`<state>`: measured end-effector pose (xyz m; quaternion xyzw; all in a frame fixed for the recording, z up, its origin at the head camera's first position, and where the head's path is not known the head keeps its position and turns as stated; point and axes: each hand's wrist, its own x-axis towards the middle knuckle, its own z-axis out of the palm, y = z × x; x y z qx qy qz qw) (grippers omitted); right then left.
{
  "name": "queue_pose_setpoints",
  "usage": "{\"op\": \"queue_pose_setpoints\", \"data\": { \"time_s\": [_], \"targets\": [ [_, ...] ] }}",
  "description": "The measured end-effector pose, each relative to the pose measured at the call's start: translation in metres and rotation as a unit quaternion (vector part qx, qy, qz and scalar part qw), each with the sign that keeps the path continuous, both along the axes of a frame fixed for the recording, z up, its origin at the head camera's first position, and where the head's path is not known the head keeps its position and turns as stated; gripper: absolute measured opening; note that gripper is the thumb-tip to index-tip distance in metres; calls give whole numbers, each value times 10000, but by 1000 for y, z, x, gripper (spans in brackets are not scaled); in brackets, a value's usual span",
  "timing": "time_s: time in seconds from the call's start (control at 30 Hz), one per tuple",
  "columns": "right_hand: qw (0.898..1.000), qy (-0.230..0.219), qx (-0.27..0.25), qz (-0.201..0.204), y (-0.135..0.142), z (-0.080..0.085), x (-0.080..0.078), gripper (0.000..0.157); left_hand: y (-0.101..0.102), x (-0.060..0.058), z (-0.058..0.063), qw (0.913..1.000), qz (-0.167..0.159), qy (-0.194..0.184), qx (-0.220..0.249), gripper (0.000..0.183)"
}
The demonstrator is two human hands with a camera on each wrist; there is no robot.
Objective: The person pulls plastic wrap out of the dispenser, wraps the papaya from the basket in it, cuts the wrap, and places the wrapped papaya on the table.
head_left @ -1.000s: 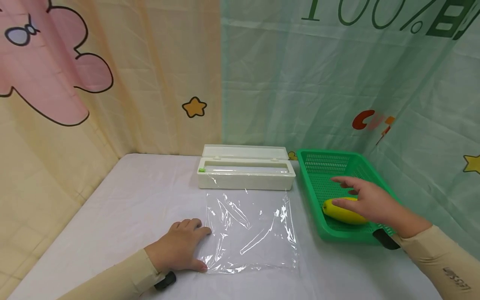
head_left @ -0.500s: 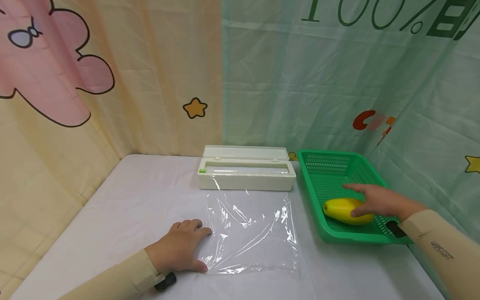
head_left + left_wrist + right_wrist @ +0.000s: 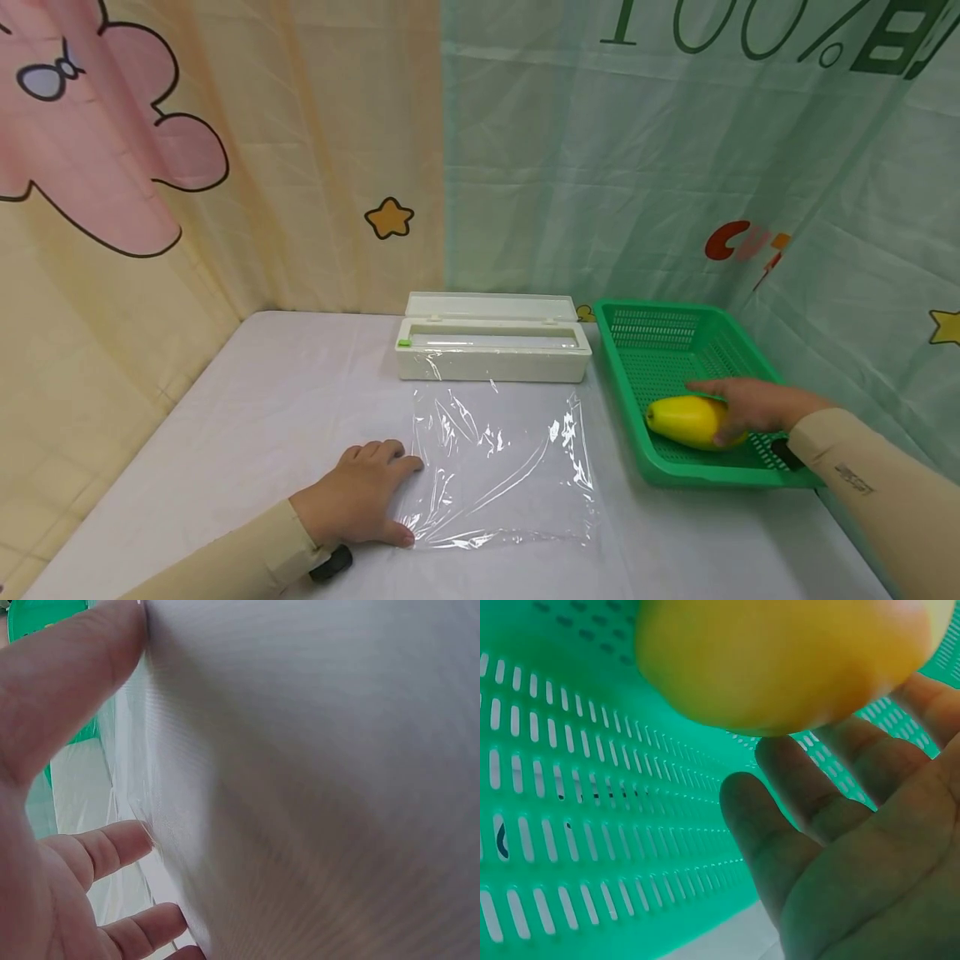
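A smooth yellow papaya (image 3: 686,421) lies in the green basket (image 3: 678,477) at the right. My right hand (image 3: 761,408) is over its right end, thumb on the near side and fingers on the far side. In the right wrist view, fingertips (image 3: 776,761) meet the papaya's surface; the thumb is out of sight there. A sheet of clear cling film (image 3: 502,467) lies on the table, running out from a white film dispenser (image 3: 492,364). My left hand (image 3: 356,492) rests with spread fingers at the film's left edge, its thumb at the near corner.
The dispenser's lid (image 3: 491,305) stands raised at the back. A white cloth covers the table (image 3: 300,383), and printed curtains (image 3: 525,167) enclose its back and sides. The basket's slotted wall (image 3: 592,817) rises beside my right hand.
My right hand has come down into the basket, from hovering above the papaya to holding its right end. The left hand and the film have stayed put.
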<state>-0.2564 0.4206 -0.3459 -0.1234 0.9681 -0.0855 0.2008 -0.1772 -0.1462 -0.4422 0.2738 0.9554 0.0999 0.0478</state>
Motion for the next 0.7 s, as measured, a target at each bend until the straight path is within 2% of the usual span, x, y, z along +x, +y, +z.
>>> {"op": "queue_pose_setpoints", "data": {
  "time_s": [0.27, 0.53, 0.7],
  "targets": [
    [9998, -81, 126, 138, 0, -4, -4, 88, -1, 0, -2, 10000, -33, 17, 46, 92],
    [9996, -257, 81, 106, -1, -6, -5, 92, -1, 2, -1, 10000, -20, 48, 65, 92],
    [9996, -217, 127, 128, -1, -8, -6, 91, -1, 2, 0, 9999, -25, 56, 83, 91]
  ]
}}
